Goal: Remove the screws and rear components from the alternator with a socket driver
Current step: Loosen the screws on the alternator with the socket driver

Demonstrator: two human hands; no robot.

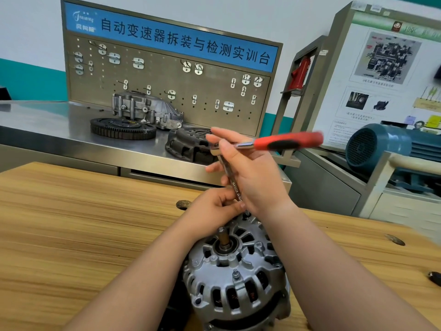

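A silver alternator (235, 271) stands on the wooden table (83, 223) with its shaft pointing up. A ratchet socket driver with a red and black handle (286, 142) has a chrome extension bar (235, 187) reaching down to the alternator's far rim. My right hand (250, 170) grips the ratchet head and the top of the bar. My left hand (214, 211) pinches the lower end of the bar just above the housing. The socket tip and the screw under it are hidden behind my fingers. A stud with a nut (236, 274) sticks up on the near side.
A steel bench (59, 130) behind the table carries a flywheel (123, 129), a gearbox housing (145, 109) and a clutch cover (188, 144), backed by a pegboard with a blue sign. A teal electric motor (381, 144) sits at right. A small dark object (434, 278) lies at the table's right edge.
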